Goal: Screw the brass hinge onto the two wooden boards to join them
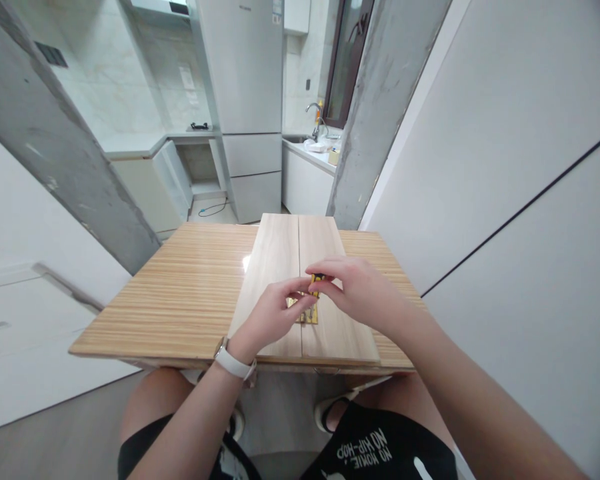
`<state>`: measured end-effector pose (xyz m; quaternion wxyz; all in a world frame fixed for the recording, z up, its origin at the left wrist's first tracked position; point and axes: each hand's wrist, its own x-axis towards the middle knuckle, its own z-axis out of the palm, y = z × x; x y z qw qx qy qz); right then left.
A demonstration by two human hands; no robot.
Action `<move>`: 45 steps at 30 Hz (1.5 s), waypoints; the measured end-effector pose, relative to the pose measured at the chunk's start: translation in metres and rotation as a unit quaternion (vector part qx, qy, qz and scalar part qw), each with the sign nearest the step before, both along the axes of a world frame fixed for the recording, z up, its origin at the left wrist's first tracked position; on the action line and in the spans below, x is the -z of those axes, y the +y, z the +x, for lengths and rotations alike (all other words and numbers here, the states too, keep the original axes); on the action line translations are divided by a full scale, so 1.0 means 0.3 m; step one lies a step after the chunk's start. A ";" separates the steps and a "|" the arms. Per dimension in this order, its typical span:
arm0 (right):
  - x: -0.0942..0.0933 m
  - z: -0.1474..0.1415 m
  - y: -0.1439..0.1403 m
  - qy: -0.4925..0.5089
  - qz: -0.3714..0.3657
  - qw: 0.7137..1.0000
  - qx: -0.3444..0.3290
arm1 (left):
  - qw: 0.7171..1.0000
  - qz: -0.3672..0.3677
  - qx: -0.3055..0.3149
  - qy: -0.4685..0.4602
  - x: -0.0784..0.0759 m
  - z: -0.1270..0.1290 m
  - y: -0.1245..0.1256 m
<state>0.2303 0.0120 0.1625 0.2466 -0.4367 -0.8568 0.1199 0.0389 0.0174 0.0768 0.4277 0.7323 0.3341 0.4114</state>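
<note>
Two pale wooden boards point(275, 267) lie side by side on the table, with a narrow seam between them. A brass-coloured hinge point(310, 316) spans the seam near their front end, partly covered by my fingers. My right hand point(353, 283) grips a short yellow-and-black screwdriver point(314, 285) from above, holding it roughly upright over the hinge. Close against its lower end, my left hand point(280, 307) has thumb and forefinger pinched together; what lies between them is hidden. The screwdriver's tip cannot be made out.
The striped wooden table point(195, 287) extends to both sides of the boards, its front edge just above my knees. White panels stand close on the left and right. Beyond the table are a fridge point(250, 73) and a sink counter point(307, 163).
</note>
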 end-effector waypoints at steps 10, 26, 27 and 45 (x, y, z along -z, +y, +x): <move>0.070 -0.029 -0.003 -0.081 0.139 0.980 0.115 | 0.995 -0.007 -0.096 -0.037 0.037 0.058 -0.035; -0.004 0.001 -0.009 0.061 -0.080 0.995 0.002 | 0.996 -0.062 -0.037 -0.050 0.044 0.026 0.000; -0.007 0.004 -0.009 0.068 -0.094 0.993 -0.012 | 0.996 -0.067 -0.025 -0.048 0.039 0.021 0.003; 0.018 -0.031 -0.008 0.091 -0.060 0.993 0.038 | 0.997 -0.064 -0.012 -0.048 0.033 0.022 -0.013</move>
